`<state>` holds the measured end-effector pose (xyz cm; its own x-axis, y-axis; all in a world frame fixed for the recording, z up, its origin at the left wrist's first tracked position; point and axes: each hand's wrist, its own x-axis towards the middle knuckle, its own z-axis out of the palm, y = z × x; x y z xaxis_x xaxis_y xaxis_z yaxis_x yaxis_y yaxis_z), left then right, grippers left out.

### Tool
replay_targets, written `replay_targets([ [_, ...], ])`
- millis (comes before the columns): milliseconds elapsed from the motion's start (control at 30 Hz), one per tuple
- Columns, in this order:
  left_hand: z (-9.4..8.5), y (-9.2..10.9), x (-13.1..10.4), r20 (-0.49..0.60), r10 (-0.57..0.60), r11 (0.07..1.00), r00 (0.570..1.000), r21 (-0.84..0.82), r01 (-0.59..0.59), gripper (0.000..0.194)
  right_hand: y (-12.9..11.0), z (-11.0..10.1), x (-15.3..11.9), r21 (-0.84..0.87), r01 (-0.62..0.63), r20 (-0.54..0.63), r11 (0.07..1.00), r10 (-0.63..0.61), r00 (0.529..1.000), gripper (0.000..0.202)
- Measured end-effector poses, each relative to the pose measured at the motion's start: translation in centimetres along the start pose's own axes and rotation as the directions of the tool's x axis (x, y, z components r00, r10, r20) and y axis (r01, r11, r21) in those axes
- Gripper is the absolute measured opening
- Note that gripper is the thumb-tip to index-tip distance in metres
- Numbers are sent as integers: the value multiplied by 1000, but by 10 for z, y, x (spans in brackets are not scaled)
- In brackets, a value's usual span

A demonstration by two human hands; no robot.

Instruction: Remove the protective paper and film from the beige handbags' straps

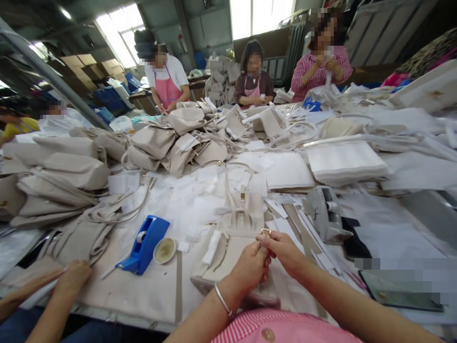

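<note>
My left hand [250, 267], with a silver bangle at the wrist, is closed in front of me. Pressed against it, my right hand [283, 250] is also closed, its fingers pinched together. A small gold buckle-like piece [266, 232] shows at the right fingertips; whether they grip it is unclear. What lies between the two hands is hidden by the fingers. Under and behind them is a beige handbag [233, 247], partly covered by my forearms. A white paper roll [212, 247] lies on its left part. The bag's upper flap with straps [246, 209] points away from me.
Left of the bag are a blue tape dispenser [144, 245] and a small round dish [165, 250]. To the right are a grey tape dispenser [326, 214] and a phone [400, 290]. Beige bags [153, 138] are heaped across the table. A co-worker's hands [73, 278] are at left; others work opposite.
</note>
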<state>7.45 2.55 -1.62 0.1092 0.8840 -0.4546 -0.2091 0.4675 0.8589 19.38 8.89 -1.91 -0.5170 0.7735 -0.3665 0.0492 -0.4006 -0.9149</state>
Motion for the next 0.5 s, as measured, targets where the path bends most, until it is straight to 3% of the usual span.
replay_targets([
  [133, -5, 2, -2, 27, -32, 996, 999, -76, 34, 48, 1, 1, 9, 11, -40, -9, 999, 40, 999, 43],
  [333, -5, 2, 3, -88, -99, 987, 991, -133, 87, 55, -1, -2, 31, -92, -147, 92, 985, 155, 984, 53],
  [433, -6, 1, 5, -123, -124, 976, 985, -195, 98, 56, 1, -8, 46, -260, -108, 180, 960, 158, 971, 57],
  [500, -7, 1, 6, -150, -139, 975, 979, -194, 108, 56, 2, -20, 64, -393, -79, 100, 916, 127, 987, 57],
])
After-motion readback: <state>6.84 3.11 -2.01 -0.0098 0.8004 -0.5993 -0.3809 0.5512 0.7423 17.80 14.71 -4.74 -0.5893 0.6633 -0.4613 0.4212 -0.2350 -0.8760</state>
